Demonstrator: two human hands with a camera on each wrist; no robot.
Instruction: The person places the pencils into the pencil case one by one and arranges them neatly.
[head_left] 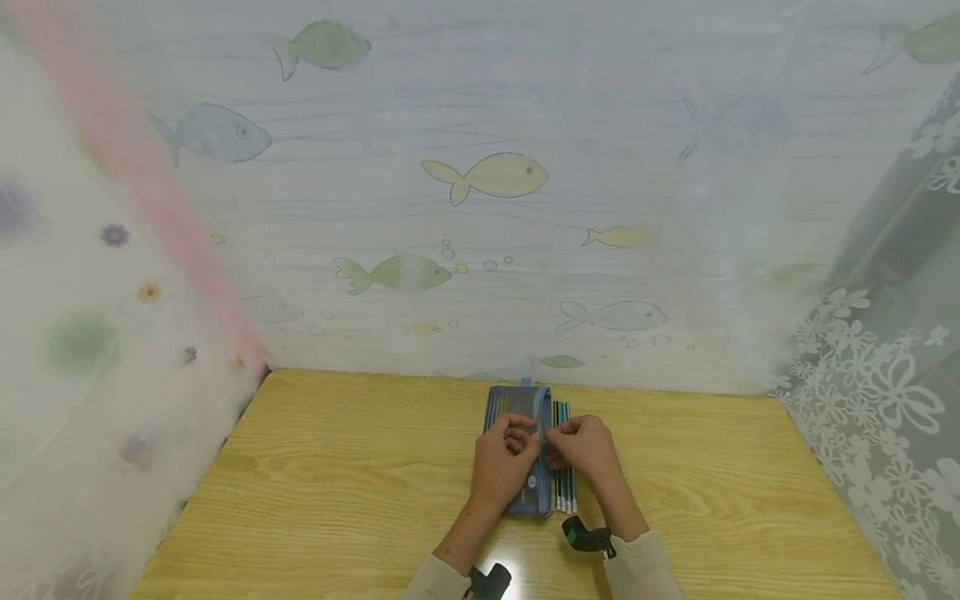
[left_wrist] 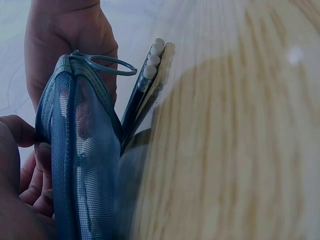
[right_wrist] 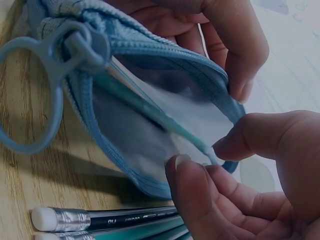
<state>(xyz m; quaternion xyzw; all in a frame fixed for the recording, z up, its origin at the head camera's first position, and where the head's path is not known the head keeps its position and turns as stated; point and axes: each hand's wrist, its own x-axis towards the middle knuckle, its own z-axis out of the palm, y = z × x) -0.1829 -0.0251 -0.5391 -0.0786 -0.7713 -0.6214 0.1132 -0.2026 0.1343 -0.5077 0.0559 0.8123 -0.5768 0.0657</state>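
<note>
A blue mesh pencil case [head_left: 512, 400] lies on the table with its zipper side open. My left hand [head_left: 502, 467] pinches the rim of the opening and holds it apart; its thumb and fingers [left_wrist: 20, 127] show at the case's edge. At the mouth of the case, my right hand [head_left: 591, 446] has its thumb and fingertips around the end of a teal pencil [right_wrist: 150, 112], which reaches into the case. Several pencils with white erasers [left_wrist: 150, 72] lie alongside the case, below my right hand.
The wooden table [head_left: 360, 475] meets a fish-print curtain [head_left: 480, 275] behind the case. A lace curtain [head_left: 892, 408] hangs on the right. A ring-shaped zipper pull [right_wrist: 55, 100] sticks out from the near end of the case.
</note>
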